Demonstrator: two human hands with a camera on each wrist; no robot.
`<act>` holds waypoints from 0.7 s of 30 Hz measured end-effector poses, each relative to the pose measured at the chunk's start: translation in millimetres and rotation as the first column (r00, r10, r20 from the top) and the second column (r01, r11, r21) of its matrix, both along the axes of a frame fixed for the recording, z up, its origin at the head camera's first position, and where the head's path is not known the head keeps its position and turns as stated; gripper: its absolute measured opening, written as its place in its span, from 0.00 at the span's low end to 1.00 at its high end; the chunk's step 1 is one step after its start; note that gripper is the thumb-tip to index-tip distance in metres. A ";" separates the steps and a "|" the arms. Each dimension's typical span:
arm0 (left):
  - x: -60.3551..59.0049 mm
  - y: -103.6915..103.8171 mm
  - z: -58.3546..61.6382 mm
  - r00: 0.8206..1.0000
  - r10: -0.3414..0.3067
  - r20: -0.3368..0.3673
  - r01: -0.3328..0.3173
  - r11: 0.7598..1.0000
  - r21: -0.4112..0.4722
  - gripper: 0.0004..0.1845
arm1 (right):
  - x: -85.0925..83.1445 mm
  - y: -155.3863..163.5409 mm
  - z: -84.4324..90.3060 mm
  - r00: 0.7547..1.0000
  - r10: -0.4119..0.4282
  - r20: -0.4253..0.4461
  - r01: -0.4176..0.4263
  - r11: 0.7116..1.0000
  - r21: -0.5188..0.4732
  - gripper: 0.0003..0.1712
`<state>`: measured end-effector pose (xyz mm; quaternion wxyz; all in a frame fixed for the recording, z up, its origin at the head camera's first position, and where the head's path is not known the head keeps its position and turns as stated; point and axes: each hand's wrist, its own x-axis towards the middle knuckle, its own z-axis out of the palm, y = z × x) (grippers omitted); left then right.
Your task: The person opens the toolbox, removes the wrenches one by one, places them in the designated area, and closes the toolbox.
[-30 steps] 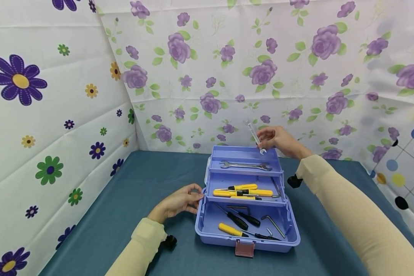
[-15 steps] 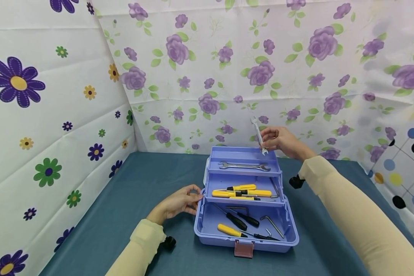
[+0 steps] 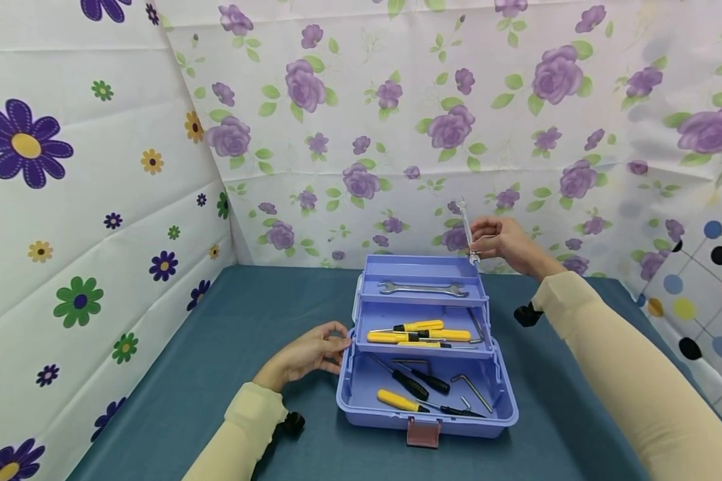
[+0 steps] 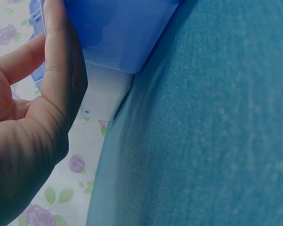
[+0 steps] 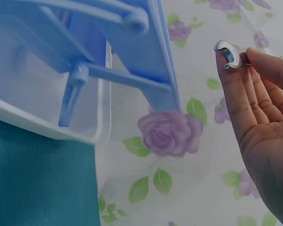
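Resting as before against the left wall of the toolbox (image 3: 424, 347), left hand (image 3: 303, 354) with fingers loosely bent, thumb flat on the plastic, gripping nothing. Lifted and swung right since a second ago: small wrench (image 3: 468, 230), then tilted over the far tray, now nearly upright past the box's far right corner, pinched by the fingertips of the right hand (image 3: 505, 244). Unmoved in the far tray, a long wrench (image 3: 422, 288); yellow screwdrivers (image 3: 421, 332) in the middle tray; more screwdrivers and hex keys in the near well.

Underneath, a teal cloth (image 3: 216, 354); around it, floral sheets (image 3: 397, 133) as walls, dotted at far right.

Cut off in the right wrist view: all but the wrench's jaw end. Hard to read in the left wrist view: little beyond a thumb, blue plastic and cloth.
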<state>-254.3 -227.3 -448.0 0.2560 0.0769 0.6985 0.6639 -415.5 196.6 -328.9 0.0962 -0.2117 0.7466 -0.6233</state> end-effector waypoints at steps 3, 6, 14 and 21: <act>0.1 -0.3 0.0 1.000 0.000 -0.003 0.000 1.000 0.000 0.14 | -0.1 8.4 0.8 1.000 -0.007 0.017 0.007 1.000 -0.023 0.12; 0.6 -0.3 0.1 1.000 -0.002 -0.003 0.002 1.000 0.000 0.14 | -0.8 19.2 0.2 0.999 -0.008 0.040 0.009 0.999 -0.036 0.12; 0.9 0.6 -0.5 1.000 -0.002 -0.003 0.002 1.000 -0.004 0.13 | -0.2 46.7 -3.7 0.998 -0.043 0.055 0.044 0.999 -0.027 0.12; -0.2 -0.2 -1.2 1.000 -0.005 -0.003 0.005 1.000 0.007 0.13 | 0.5 61.9 -5.9 0.997 -0.050 0.057 0.051 0.999 -0.004 0.10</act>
